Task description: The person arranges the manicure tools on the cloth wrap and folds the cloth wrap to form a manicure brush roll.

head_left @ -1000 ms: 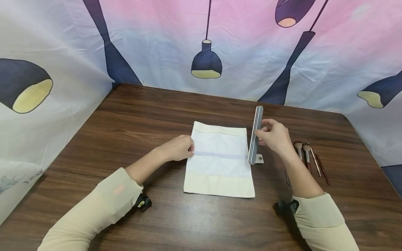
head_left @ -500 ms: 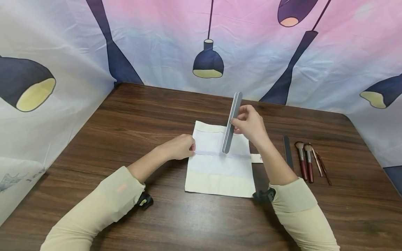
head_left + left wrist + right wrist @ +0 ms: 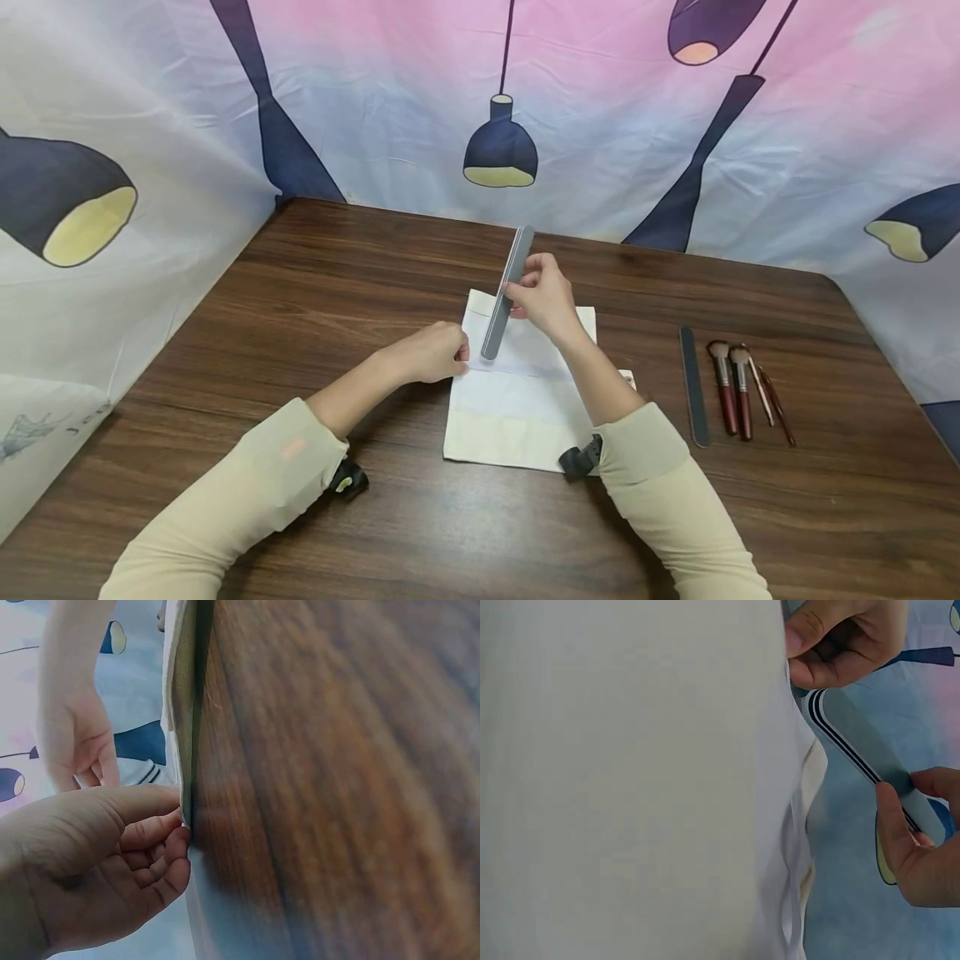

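A cream and white cloth roll-up pouch (image 3: 510,417) lies spread on the table, a seam crossing its middle. My left hand (image 3: 431,354) pinches its left edge between thumb and fingers, as the left wrist view shows close up at the cloth's edge (image 3: 176,697). In my right hand (image 3: 546,296) is a small stack of grey nail files (image 3: 510,279), gripped near the middle and tilted over the pouch's upper left part. The right wrist view shows the stacked files (image 3: 862,742) with their lower end near the seam and my left fingers (image 3: 817,671).
Right of the pouch, a single dark grey nail file (image 3: 693,387) lies on the wooden table (image 3: 360,267). Beside it are two red-handled makeup brushes (image 3: 723,392) and a few thin brushes (image 3: 772,400). A snap tab (image 3: 628,379) sticks out from the pouch's right side.
My right hand has carried the stack of nail files leftward from the pouch's right edge to above its upper left part. My left hand keeps its pinch on the left edge.
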Motion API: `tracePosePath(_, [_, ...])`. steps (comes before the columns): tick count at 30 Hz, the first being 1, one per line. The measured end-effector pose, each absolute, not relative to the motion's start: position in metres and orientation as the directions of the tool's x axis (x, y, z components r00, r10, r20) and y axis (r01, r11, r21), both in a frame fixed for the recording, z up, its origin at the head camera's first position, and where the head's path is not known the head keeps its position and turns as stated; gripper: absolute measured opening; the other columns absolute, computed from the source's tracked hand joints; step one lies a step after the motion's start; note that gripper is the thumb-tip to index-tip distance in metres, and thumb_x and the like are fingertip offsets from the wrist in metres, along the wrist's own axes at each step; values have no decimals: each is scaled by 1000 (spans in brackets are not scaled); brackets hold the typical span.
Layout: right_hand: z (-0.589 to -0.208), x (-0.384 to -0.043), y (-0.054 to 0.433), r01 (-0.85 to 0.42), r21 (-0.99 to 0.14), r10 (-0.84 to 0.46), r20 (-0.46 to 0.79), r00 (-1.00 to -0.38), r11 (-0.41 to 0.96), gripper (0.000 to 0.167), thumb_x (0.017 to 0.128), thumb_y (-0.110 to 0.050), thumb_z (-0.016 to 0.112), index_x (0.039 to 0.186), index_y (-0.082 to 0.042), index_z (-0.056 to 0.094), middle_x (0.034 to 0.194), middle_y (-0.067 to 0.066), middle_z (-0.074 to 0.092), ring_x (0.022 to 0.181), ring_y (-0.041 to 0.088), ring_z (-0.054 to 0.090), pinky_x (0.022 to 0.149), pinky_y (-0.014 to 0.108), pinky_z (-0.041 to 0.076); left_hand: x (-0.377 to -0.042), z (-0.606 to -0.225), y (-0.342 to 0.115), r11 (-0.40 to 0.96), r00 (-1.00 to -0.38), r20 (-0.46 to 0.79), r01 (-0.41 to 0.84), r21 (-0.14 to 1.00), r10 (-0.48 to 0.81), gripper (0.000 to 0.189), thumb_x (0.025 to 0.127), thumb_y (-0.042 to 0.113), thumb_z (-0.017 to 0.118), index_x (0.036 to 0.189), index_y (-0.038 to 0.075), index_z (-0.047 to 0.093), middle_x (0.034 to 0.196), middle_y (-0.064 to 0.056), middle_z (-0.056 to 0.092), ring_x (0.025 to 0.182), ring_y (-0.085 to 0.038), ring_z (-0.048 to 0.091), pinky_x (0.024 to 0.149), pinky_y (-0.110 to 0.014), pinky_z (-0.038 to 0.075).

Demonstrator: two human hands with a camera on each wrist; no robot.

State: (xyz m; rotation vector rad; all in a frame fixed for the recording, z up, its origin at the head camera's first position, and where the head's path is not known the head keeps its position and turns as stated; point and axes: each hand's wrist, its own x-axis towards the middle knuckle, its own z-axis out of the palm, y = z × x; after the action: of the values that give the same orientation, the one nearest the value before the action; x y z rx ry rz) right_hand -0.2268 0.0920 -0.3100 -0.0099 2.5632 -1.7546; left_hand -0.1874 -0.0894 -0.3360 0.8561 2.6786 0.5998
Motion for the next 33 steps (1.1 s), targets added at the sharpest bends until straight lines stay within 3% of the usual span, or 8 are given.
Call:
tracePosePath(8, [-322,-232,85,33,-948,-3,-36,-999,317,55,84,-5,66,127,-2,32,93,15,56,72,27,64,60,30,53,-188,-338,-92,720,-787,-85,509,472,612,5,83,6,64,79,4,63,74,-1,54,68,-13,48,61,-25,41])
tracePosePath(17, [-326,-233,86,166,-916,-37,-192,-981,365,58,85,-10,66,131,-2,30,100,17,60,76,29,65,62,32,54,-187,-336,-94,700,-780,-22,548,457,625,6,85,9,62,82,4,61,79,-2,53,71,-14,48,64,-26,41])
tracePosePath(33, [-335,-235,82,263,-854,-189,-379,-906,450,56,86,-11,64,129,0,31,86,18,63,56,16,62,56,27,52,-187,-334,-93,677,-769,-25,547,492,639,5,84,5,61,80,3,61,76,-2,52,67,-12,47,60,-24,41])
